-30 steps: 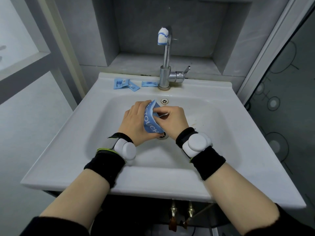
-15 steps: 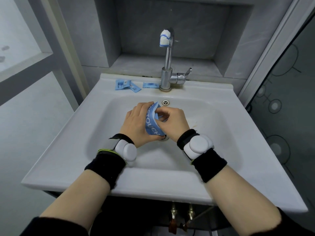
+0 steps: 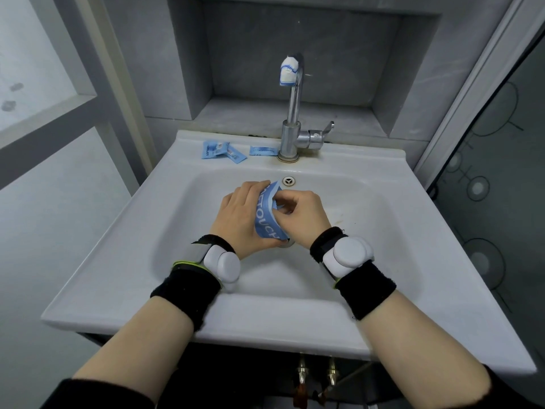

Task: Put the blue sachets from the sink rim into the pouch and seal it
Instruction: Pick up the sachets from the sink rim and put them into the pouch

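Observation:
Over the basin, my left hand (image 3: 239,219) grips a blue pouch (image 3: 265,219) with white lettering, holding it upright. My right hand (image 3: 300,215) is at the pouch's mouth, fingers curled on something small there; a sliver of blue shows between them. On the back rim of the white sink (image 3: 124,261) lie blue sachets: two overlapping (image 3: 221,151) at the left and a single flat sachet (image 3: 263,150) next to the tap base.
A chrome tap (image 3: 290,113) with a wrapped spout stands at the back centre, its lever pointing right. The overflow hole (image 3: 288,180) sits just behind the hands. A grey wall niche is behind, a window at left and a glass door at right.
Both hands and the pouch stay over the basin. My right fingers have worked deeper into the pouch's mouth. The sachets on the rim have not moved.

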The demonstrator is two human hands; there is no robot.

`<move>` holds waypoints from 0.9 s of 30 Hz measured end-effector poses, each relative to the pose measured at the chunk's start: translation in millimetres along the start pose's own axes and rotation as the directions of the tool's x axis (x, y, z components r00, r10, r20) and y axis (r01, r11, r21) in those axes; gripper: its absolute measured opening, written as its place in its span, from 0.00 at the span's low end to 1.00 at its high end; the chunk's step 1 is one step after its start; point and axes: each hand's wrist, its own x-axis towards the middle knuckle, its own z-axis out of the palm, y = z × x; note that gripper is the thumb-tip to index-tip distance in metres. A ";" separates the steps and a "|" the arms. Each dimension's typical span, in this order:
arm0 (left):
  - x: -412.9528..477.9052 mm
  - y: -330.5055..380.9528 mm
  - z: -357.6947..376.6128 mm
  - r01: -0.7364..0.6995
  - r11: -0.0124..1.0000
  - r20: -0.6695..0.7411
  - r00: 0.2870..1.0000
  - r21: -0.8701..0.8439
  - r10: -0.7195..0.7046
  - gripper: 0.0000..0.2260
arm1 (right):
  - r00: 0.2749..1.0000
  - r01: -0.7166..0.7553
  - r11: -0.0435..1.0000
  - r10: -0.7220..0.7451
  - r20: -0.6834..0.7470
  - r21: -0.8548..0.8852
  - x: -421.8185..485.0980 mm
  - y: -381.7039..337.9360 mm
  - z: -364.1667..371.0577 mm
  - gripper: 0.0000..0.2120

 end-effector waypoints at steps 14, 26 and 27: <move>-0.3 2.1 -1.3 -0.021 1.000 0.010 1.000 0.013 0.021 0.46 | 0.999 -0.050 0.999 0.050 0.019 -0.011 -1.2 -1.5 -0.4 0.07; -1.3 1.2 0.1 -0.031 0.999 0.007 1.000 0.023 0.031 0.46 | 0.996 -0.059 0.987 0.068 0.060 -0.146 -0.1 -1.3 -0.3 0.07; -1.3 1.1 0.0 -0.029 0.999 0.010 1.000 0.024 0.029 0.46 | 0.995 -0.065 0.987 0.074 0.061 -0.146 0.0 -1.3 -0.3 0.07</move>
